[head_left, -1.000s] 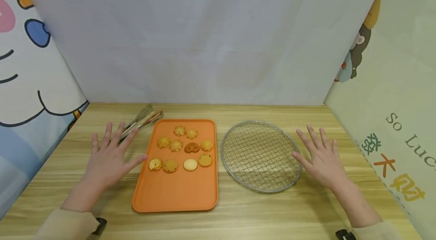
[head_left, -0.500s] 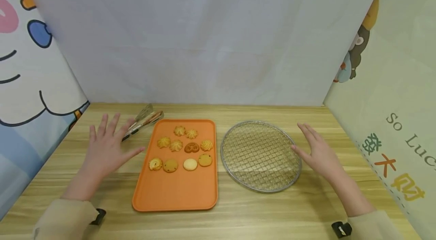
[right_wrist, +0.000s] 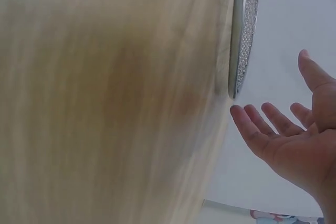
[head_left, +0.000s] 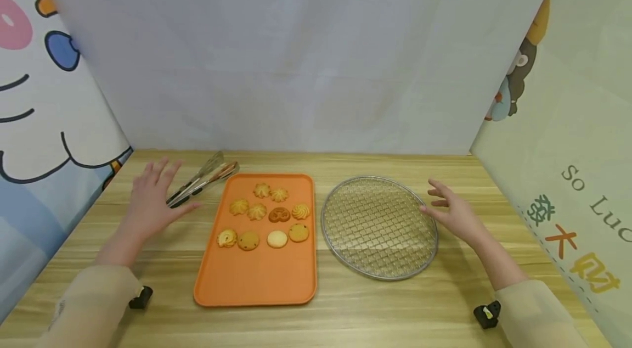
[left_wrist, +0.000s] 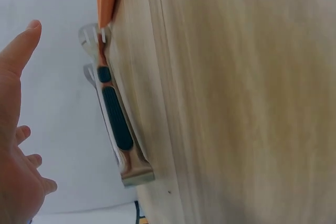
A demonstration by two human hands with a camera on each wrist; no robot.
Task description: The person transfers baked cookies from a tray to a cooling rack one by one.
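My left hand (head_left: 155,191) hovers open just left of the metal tongs (head_left: 202,179), which lie on the wooden table beside the orange tray (head_left: 257,276). In the left wrist view the tongs (left_wrist: 116,124) show a dark grip, with my left hand (left_wrist: 16,145) spread above them and holding nothing. Several cookies (head_left: 269,213) sit on the tray's far half. My right hand (head_left: 451,209) is open at the right rim of the round wire rack (head_left: 379,226); the right wrist view shows the rack's edge (right_wrist: 244,35) near my spread right hand (right_wrist: 294,140).
White cloth walls stand behind, and cartoon-printed panels close off the left and right sides. Bare wooden table (head_left: 345,315) stretches in front of the tray and rack.
My left hand moved back and left toward the tongs' handle end. My right hand drew in toward the rack's right rim and turned more on edge.
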